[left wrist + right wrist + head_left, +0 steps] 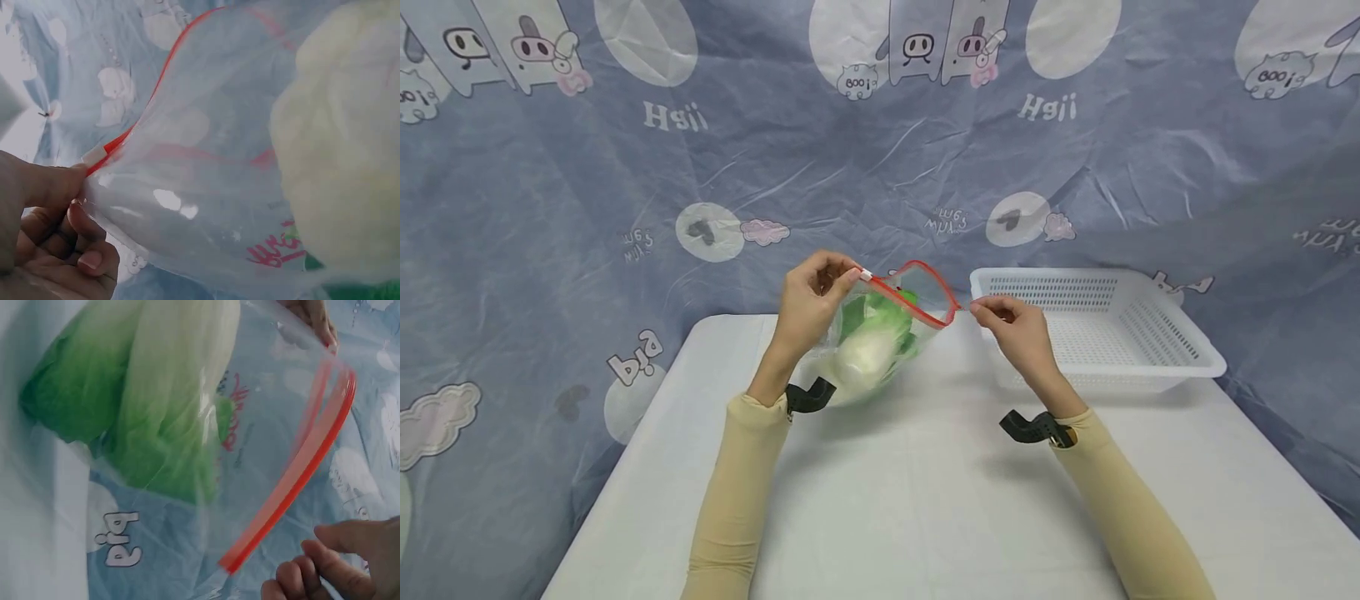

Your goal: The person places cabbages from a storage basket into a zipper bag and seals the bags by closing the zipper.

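Note:
A clear zip bag (891, 387) with a red zipper (910, 307) holds a Chinese cabbage (868, 354), pale at the base with green leaves. Its mouth gapes in the head view. My left hand (808, 304) pinches the mouth's left end beside the white slider (95, 155), between thumb and fingers. Just off the zipper's other end is my right hand (1015, 329), its fingers loosely bent. In the right wrist view a small gap separates these fingertips from the red strip (294, 481), and nothing shows between them.
A white perforated plastic basket (1180, 371) stands on the right of the white-covered table (925, 500). Behind the table hangs a blue-grey printed cloth (850, 167). Each wrist wears a black camera mount (808, 396).

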`<act>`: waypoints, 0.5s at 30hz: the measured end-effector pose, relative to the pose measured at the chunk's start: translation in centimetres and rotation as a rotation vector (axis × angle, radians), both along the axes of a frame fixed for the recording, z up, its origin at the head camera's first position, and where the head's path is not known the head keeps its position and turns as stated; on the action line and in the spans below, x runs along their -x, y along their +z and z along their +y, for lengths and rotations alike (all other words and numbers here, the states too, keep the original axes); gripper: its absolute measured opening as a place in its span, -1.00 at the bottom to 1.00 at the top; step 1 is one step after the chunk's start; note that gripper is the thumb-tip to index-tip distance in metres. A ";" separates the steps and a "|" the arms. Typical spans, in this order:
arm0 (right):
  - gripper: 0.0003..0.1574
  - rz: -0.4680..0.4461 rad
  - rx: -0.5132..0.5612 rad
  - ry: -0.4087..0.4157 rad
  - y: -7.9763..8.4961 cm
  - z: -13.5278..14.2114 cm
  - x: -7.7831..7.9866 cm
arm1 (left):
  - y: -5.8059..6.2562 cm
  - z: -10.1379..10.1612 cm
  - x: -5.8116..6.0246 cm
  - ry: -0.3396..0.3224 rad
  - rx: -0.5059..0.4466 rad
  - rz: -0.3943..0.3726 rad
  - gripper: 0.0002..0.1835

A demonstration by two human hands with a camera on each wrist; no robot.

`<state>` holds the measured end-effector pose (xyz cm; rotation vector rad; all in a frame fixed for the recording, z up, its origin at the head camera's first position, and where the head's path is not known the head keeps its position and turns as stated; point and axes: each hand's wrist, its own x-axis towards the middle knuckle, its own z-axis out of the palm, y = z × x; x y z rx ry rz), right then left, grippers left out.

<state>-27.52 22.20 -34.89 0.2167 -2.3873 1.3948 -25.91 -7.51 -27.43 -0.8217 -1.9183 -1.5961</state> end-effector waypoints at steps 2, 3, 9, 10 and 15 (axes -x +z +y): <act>-0.60 0.049 -0.013 0.025 1.2 -0.8 -0.7 | 0.0 0.4 -0.4 0.017 0.043 0.035 -0.91; -0.63 0.081 -0.018 0.047 2.0 -1.4 -1.3 | -0.3 0.6 -0.1 0.022 0.062 0.061 -0.91; -0.67 0.284 -0.055 0.216 4.5 -3.8 -2.3 | -2.3 1.9 1.5 0.008 0.160 0.162 -0.92; -0.67 0.316 -0.073 0.237 4.5 -4.0 -2.1 | -2.3 2.2 1.4 -0.002 0.177 0.160 -0.92; -0.71 0.435 -0.156 0.310 5.4 -5.4 -2.4 | -2.6 3.6 0.3 -0.029 0.248 0.153 -0.92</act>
